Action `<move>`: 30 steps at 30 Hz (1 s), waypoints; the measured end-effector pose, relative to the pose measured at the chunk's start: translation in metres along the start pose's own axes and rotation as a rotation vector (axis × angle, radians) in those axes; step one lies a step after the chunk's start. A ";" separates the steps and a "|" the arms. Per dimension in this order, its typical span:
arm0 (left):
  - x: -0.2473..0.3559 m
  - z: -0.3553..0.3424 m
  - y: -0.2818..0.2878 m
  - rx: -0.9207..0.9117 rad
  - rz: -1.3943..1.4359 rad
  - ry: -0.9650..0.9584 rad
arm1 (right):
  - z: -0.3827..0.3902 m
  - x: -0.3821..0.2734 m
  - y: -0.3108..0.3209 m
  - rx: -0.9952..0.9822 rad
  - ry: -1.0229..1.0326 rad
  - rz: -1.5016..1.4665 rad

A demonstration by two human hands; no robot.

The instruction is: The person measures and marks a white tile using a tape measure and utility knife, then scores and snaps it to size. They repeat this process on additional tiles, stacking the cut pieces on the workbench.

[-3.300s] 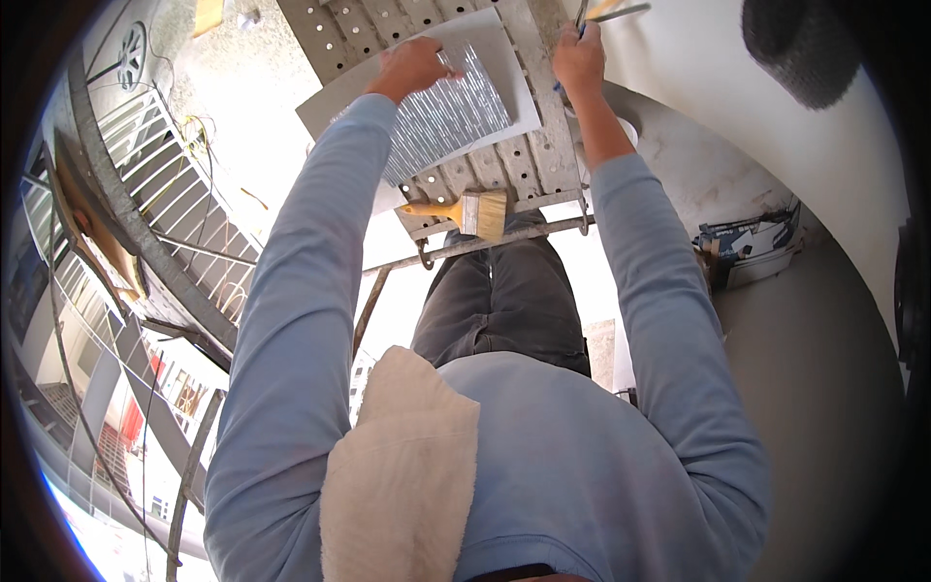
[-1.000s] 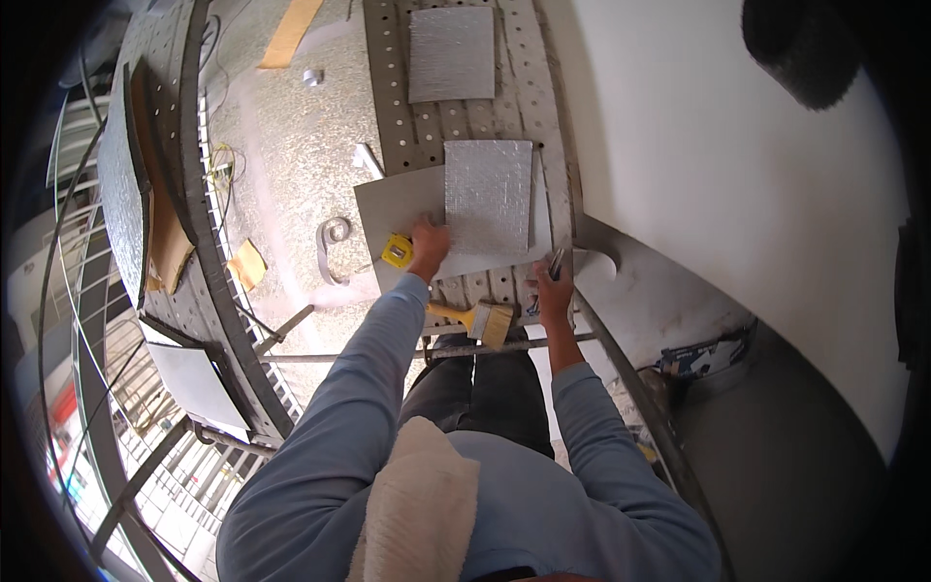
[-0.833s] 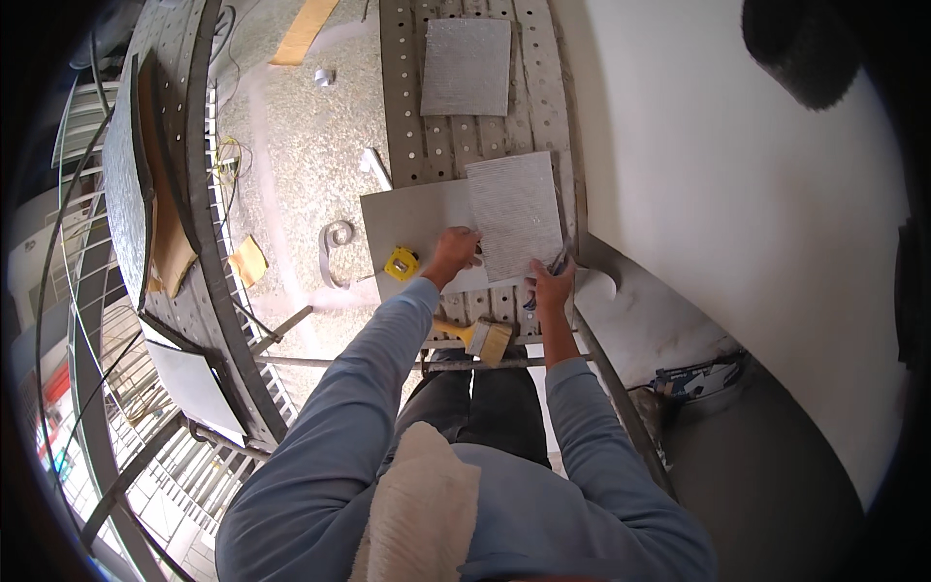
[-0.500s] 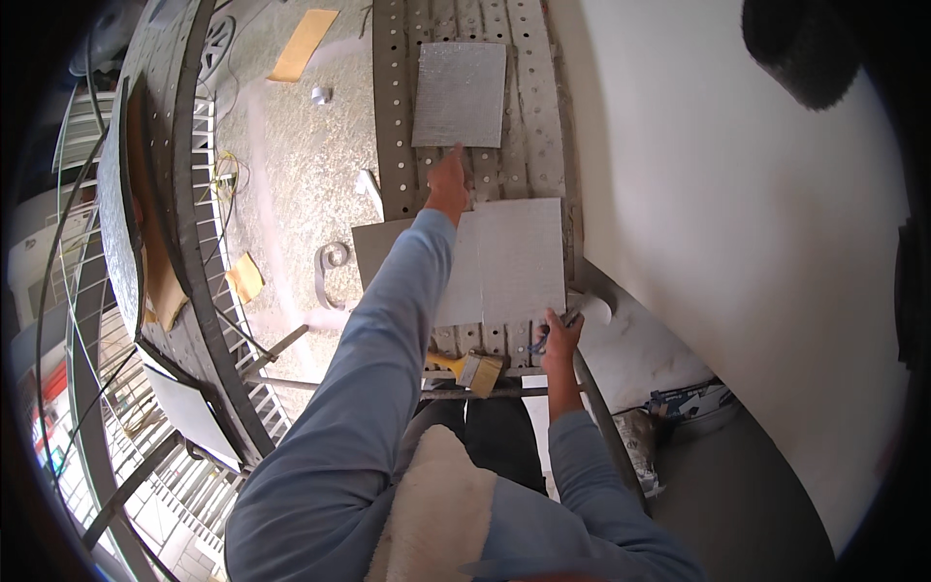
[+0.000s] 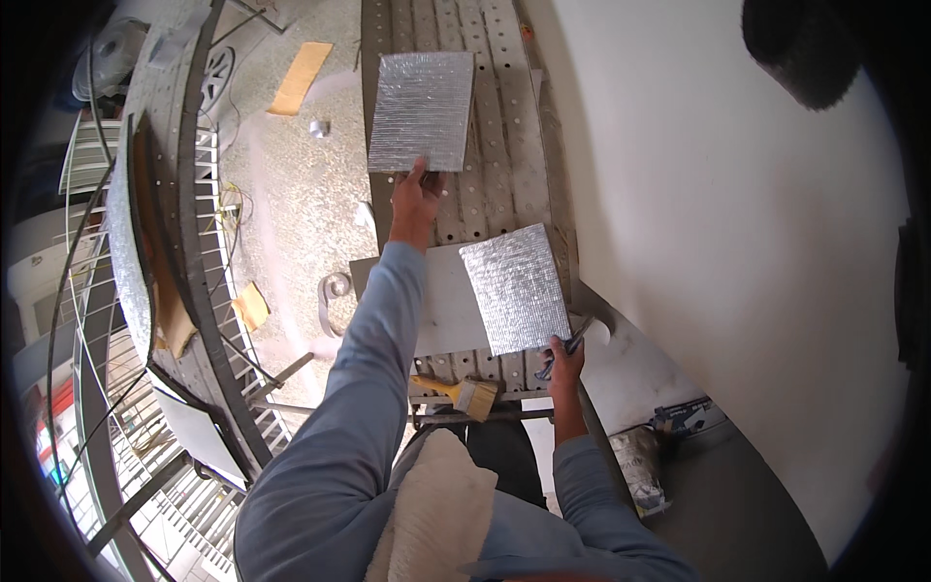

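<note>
Foil sheet [image 5: 421, 112] at the far left of the perforated plank [image 5: 497, 184] is pinched at its near edge between the thumb and fingers of your left hand [image 5: 417, 202]. Your right hand [image 5: 565, 367] is closed on the near right corner of a second sheet [image 5: 517, 291], also silvery, and on a slim tool [image 5: 578, 337] whose kind is hard to make out. That second sheet is over the right part of a plain grey panel [image 5: 441, 306] lying on the plank. On the near end, your yellow-handled paintbrush [image 5: 470, 395] lies close to the panel. Left of the plank, a curled grey strip [image 5: 333, 303] rests on the floor.
</note>
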State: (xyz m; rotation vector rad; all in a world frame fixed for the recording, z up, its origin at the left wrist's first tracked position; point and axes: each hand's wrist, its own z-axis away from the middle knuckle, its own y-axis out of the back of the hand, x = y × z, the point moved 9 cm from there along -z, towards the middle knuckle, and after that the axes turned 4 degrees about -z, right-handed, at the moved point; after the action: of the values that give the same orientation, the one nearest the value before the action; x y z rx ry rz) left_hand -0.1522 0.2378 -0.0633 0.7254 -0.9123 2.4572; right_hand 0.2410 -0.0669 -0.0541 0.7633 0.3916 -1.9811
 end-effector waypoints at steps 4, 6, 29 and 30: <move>0.046 0.073 -0.017 -0.227 -0.065 -0.136 | -0.022 -0.022 -0.075 -0.136 0.012 -0.046; 0.051 0.098 -0.015 -0.210 -0.146 -0.096 | -0.030 -0.032 -0.122 -0.267 -0.019 0.031; 0.049 0.243 0.046 -0.335 -0.487 0.130 | 0.048 -0.211 -0.160 -0.444 0.320 -0.226; 0.037 0.251 0.050 -0.349 -0.456 0.156 | 0.052 -0.211 -0.161 -0.430 0.317 -0.222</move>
State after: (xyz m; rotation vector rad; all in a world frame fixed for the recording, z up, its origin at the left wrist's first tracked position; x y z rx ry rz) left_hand -0.1272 0.0373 0.0985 0.5369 -0.9579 1.8669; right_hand 0.1599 0.1253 0.1171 0.7769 1.0921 -1.8788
